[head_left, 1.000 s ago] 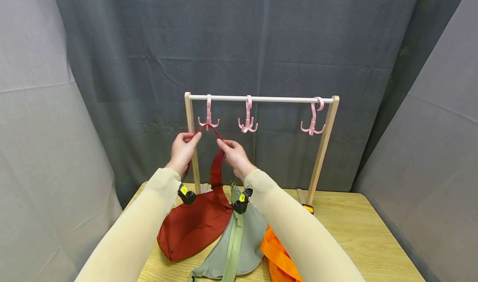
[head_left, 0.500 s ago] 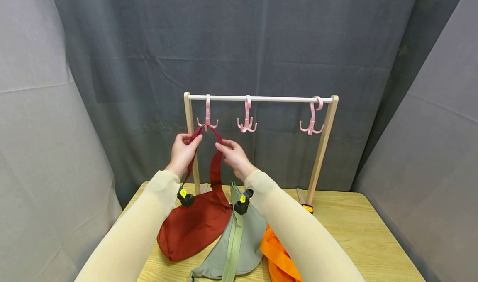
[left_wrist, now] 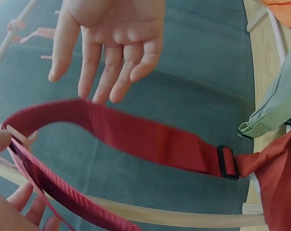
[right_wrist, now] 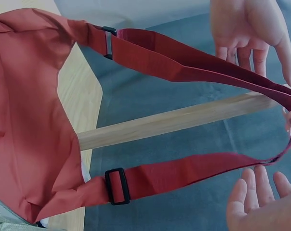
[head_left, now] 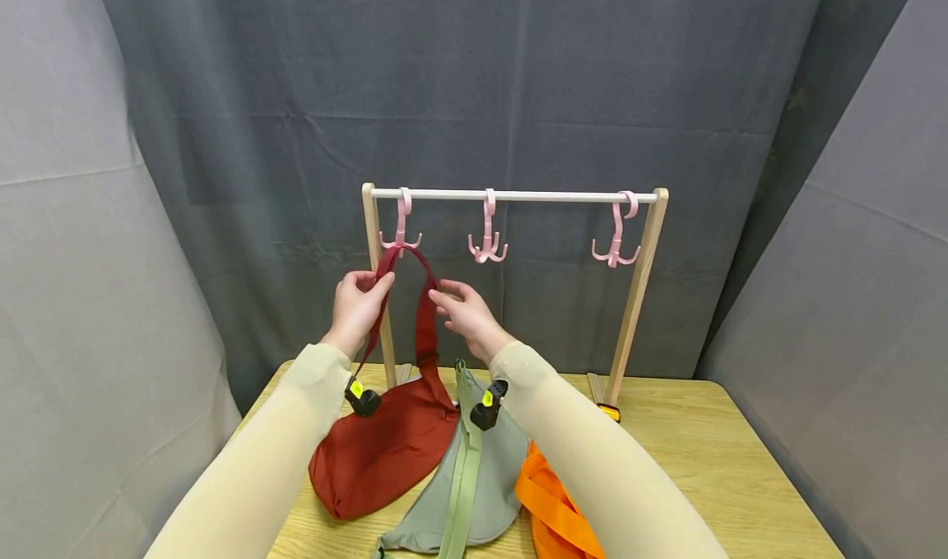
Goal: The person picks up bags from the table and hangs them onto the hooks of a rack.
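Note:
A red shoulder bag [head_left: 385, 452] rests on the table, its red strap [head_left: 426, 320] rising in a loop to the left pink hook [head_left: 401, 234]. The loop's top lies over that hook's prongs. My left hand [head_left: 355, 305] is beside the strap's left side, which passes loosely between thumb and fingers. In the left wrist view, this left hand [left_wrist: 10, 211] shows spread fingers behind the strap. My right hand [head_left: 468, 312] is at the loop's right side. Its fingers are nearly straight in the right wrist view, fingertips [right_wrist: 262, 174] touching or almost touching the strap's underside.
A white rail [head_left: 555, 197] on wooden posts [head_left: 637, 295] also carries a middle pink hook [head_left: 487, 234] and a right one [head_left: 616, 234]. A grey-green bag [head_left: 492, 485] and an orange bag [head_left: 551, 501] lie beside the red bag on the wooden table [head_left: 704, 460]. Grey curtains stand behind.
The strap's loop has opened wider and come onto the left hook, which has shifted left along the rail. My left hand has moved slightly left and down; the right hand's fingers have loosened.

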A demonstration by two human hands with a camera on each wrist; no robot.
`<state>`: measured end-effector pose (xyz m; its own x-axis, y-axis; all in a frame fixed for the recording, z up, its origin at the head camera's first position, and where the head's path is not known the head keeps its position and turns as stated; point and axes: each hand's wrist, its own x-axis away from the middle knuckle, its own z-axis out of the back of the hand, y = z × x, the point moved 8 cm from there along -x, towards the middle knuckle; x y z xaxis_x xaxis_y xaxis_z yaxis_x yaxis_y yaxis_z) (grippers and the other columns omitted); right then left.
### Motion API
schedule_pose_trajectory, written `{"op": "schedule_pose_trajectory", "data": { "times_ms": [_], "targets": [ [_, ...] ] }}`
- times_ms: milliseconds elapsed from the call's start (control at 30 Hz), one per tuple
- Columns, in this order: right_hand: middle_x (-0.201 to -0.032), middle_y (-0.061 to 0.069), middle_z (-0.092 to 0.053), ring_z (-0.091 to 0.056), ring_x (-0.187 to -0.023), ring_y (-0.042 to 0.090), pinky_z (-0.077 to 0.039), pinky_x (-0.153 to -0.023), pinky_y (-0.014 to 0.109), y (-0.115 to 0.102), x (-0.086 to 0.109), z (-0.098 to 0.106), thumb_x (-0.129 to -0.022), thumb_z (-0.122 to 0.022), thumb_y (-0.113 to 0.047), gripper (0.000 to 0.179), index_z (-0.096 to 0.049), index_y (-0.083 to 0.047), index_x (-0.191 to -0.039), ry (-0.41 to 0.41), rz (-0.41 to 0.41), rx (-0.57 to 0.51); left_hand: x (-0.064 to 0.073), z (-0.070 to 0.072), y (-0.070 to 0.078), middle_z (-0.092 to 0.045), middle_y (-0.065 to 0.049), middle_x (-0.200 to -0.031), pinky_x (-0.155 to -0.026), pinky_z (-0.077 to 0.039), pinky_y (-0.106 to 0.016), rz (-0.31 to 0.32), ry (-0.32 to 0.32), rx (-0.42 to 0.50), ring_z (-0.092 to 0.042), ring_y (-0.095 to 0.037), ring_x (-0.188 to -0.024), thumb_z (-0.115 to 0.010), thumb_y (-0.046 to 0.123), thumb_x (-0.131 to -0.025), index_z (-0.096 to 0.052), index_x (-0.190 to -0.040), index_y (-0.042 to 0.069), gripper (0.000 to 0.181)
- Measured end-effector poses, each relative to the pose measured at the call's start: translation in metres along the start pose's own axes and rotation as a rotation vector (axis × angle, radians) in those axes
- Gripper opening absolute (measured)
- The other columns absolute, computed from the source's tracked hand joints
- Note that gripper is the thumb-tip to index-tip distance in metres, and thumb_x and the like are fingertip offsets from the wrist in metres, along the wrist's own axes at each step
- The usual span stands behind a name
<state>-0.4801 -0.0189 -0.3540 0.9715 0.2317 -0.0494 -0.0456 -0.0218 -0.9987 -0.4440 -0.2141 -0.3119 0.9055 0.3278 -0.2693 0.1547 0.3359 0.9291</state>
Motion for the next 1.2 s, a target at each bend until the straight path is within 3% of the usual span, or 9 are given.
{"op": "schedule_pose_trajectory", "data": {
  "times_ms": [167,367,700,900,1067,1200],
  "targets": [
    [-0.151,0.015,-0.055,-0.057,-0.135,0.034,-0.043,-0.114,0.053,0.002,0.004,0.005,-0.101,-0.065,-0.031,0.060,-0.045,-0.008,-0.153,0.006,-0.002,0.000,0.006,0.003,0.002,-0.049,-0.022,-0.137,-0.108,-0.037,-0.051,-0.072,0.018,-0.122,-0.039,-0.040,-0.134,-0.070,0.038,-0.096,-0.056,-0.132,0.002,0.052],
    [-0.148,0.013,-0.058,-0.059,-0.132,0.032,-0.044,-0.112,0.052,0.007,0.010,0.010,-0.102,-0.065,-0.030,0.054,-0.050,-0.009,-0.149,0.006,0.000,-0.006,0.019,0.005,0.002,-0.048,-0.023,-0.137,-0.108,-0.035,-0.052,-0.151,0.014,-0.133,-0.037,-0.040,-0.134,-0.072,0.032,-0.096,-0.055,-0.130,0.002,0.049],
    [-0.137,0.014,-0.063,-0.064,-0.120,0.028,-0.049,-0.104,0.048,0.000,0.026,0.020,-0.102,-0.064,-0.026,0.040,-0.059,-0.008,-0.138,0.012,0.054,0.024,0.044,0.014,0.002,-0.052,-0.020,-0.132,-0.106,-0.037,-0.051,-0.158,0.012,-0.059,-0.042,-0.040,-0.130,-0.070,0.027,-0.098,-0.057,-0.127,0.001,0.041],
    [-0.133,0.013,-0.065,-0.063,-0.118,0.028,-0.047,-0.107,0.052,-0.004,0.038,0.021,-0.103,-0.063,-0.025,0.037,-0.060,-0.007,-0.135,-0.006,0.089,0.066,0.059,0.012,0.001,-0.054,-0.022,-0.127,-0.109,-0.042,-0.048,-0.162,-0.036,0.062,-0.052,-0.037,-0.123,-0.069,0.016,-0.099,-0.056,-0.124,-0.003,0.034],
    [-0.132,0.015,-0.065,-0.061,-0.122,0.036,-0.047,-0.107,0.054,-0.007,0.051,0.019,-0.103,-0.063,-0.024,0.036,-0.060,-0.007,-0.134,-0.036,0.134,0.132,0.076,0.008,0.006,-0.059,-0.020,-0.122,-0.101,-0.043,-0.035,-0.174,-0.062,0.111,-0.057,-0.028,-0.114,-0.068,0.013,-0.099,-0.057,-0.123,-0.002,0.030],
    [-0.128,0.014,-0.066,-0.062,-0.118,0.029,-0.050,-0.099,0.043,-0.008,0.061,0.018,-0.102,-0.065,-0.023,0.034,-0.061,-0.008,-0.132,-0.050,0.172,0.191,0.089,0.003,0.007,-0.060,-0.019,-0.120,-0.094,-0.044,-0.027,-0.162,-0.099,0.135,-0.057,-0.019,-0.105,-0.068,0.012,-0.099,-0.057,-0.123,-0.001,0.029]
  ]
}}
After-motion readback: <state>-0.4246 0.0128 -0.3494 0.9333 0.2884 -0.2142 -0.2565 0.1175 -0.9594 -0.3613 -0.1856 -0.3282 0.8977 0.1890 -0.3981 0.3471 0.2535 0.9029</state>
